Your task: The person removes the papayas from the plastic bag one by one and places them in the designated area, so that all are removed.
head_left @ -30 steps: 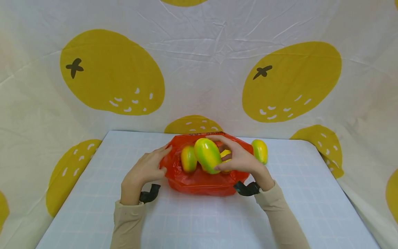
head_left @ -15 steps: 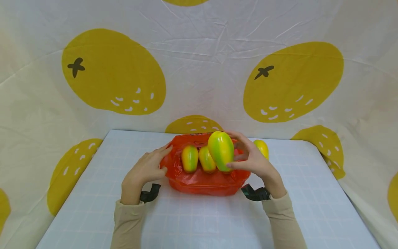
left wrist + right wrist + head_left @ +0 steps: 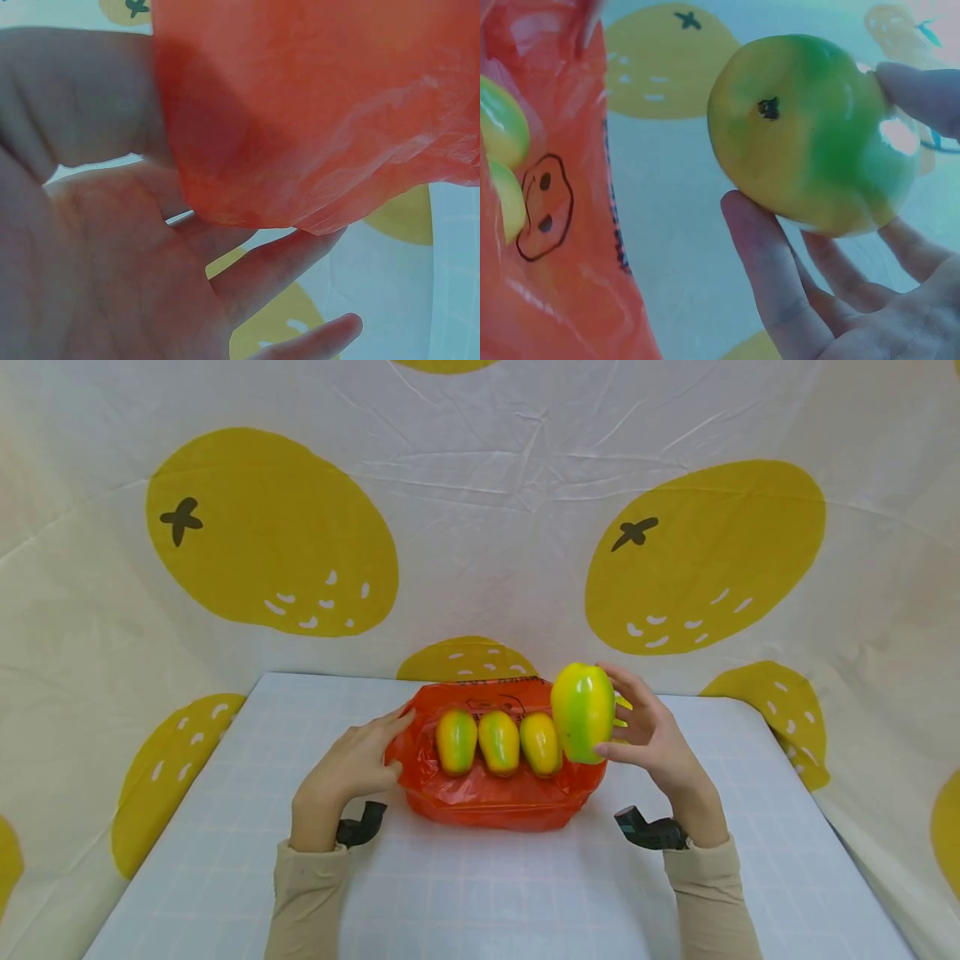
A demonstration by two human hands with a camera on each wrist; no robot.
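At nine o'clock on the red bag (image 3: 491,806), your left hand (image 3: 351,765) touches the plastic, its fingers mostly straight, its thumb spread away from them. The bag sits on the pale table (image 3: 480,902), with the printed cloth (image 3: 495,568) behind it at twelve o'clock. Three mangoes (image 3: 498,743) lie in the bag, side by side in a row running from nine towards three o'clock. At two o'clock, in front of the bag's right edge in the head view, is the held mango (image 3: 582,713), its dark stem end (image 3: 769,108) showing in the right wrist view. Your right hand (image 3: 663,747) grips it between thumb and fingers, well apart from your left. Behind those fingers, the last mango (image 3: 622,702) is mostly hidden.
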